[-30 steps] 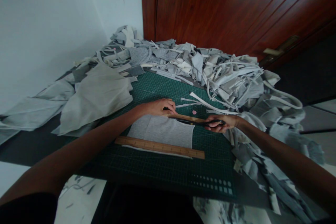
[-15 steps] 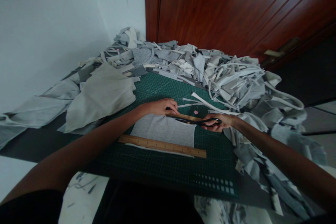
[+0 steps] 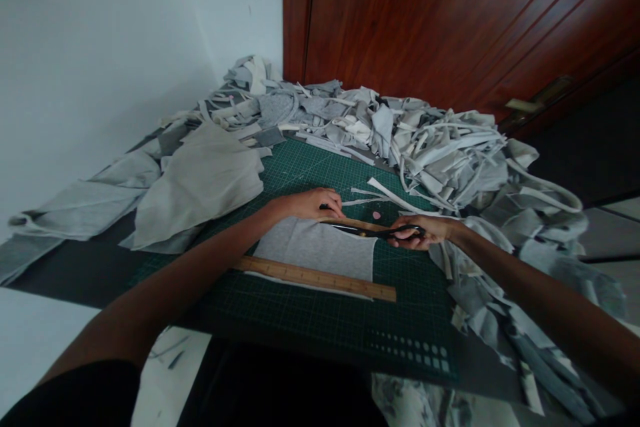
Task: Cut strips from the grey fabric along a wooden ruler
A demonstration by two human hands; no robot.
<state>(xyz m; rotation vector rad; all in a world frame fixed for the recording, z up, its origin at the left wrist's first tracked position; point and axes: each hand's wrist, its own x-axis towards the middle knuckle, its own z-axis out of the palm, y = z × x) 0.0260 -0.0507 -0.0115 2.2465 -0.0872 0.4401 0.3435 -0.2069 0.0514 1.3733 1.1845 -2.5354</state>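
Observation:
A piece of light grey fabric [image 3: 315, 247] lies flat on a green cutting mat [image 3: 310, 323]. At its far edge my left hand [image 3: 319, 202] is closed, fingertips bent down and pinching the cloth; the exact grip is partly hidden. My right hand [image 3: 425, 232] grips black-handled scissors [image 3: 373, 232], whose blades point left along that far edge toward my left fingers. Just beyond the blades a wooden ruler [image 3: 357, 221] shows in part. Across the near edge of the fabric rests another wooden ruler [image 3: 320, 275], touched by neither hand.
Thin fabric strips [image 3: 393, 195] and a small pink piece [image 3: 377, 215] lie beyond the scissors. A heap of grey and white scraps [image 3: 450, 153] lines the back and right. Larger pale cloth [image 3: 200, 180] lies at left. Behind stand a wall and a wooden door [image 3: 425, 27].
The view has shifted slightly, moving the scene a little to the right. The scissors and both hands keep nearly the same place on the fabric.

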